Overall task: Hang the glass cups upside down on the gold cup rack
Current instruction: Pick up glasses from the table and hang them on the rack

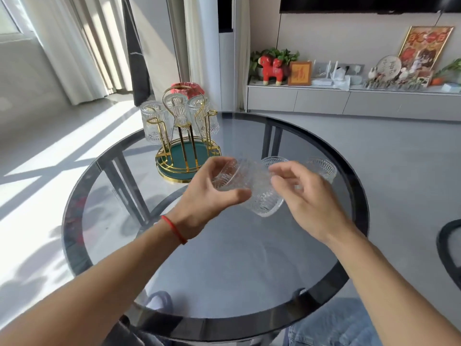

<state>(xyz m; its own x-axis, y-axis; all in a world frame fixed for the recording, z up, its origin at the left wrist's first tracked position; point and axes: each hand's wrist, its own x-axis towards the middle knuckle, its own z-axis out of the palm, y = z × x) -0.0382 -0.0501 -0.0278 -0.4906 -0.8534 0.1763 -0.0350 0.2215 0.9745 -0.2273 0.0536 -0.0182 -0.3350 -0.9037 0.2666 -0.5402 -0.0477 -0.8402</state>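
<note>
A ribbed glass cup (249,188) lies tilted on its side in the air above the round glass table (224,318). My left hand (209,196) grips it near its rim, thumb under and fingers over. My right hand (306,203) is at the cup's base end with fingers spread, at most just touching it. The gold cup rack (185,148) with a green base stands at the table's far left. Three glass cups hang upside down on it (154,123) (177,106) (202,113). Two more cups stand upright on the table, one (273,162) behind my hands, one (321,168) further right.
A black chair back (449,250) shows at the right edge. A low cabinet (349,98) with ornaments runs along the far wall. My knees in jeans (336,325) are under the table's near edge.
</note>
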